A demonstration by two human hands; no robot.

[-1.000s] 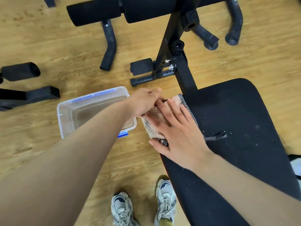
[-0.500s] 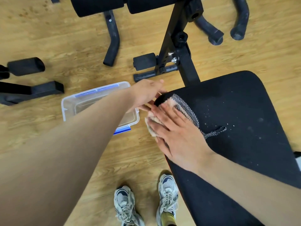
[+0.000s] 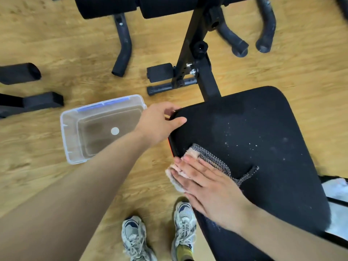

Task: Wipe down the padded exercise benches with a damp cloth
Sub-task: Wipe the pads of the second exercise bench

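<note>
A black padded bench [image 3: 263,140] fills the right half of the view, its surface speckled with white dust. My right hand [image 3: 205,183] lies flat with straight fingers on a pink cloth with a grey mesh edge [image 3: 209,159], pressing it onto the pad's left edge. My left hand [image 3: 160,121] grips the pad's far left corner, thumb on top and fingers curled over the rim.
A clear plastic tub [image 3: 73,147] with a little water sits on the wooden floor left of the bench. Black frame legs [image 3: 124,46] and foam rollers [image 3: 109,6] stand beyond. My two sneakers [image 3: 184,223] are below the bench edge. Something white [image 3: 337,191] shows at right.
My right hand has slid the cloth toward me along the pad's left edge. My left hand let go of the cloth and now holds the pad's corner.
</note>
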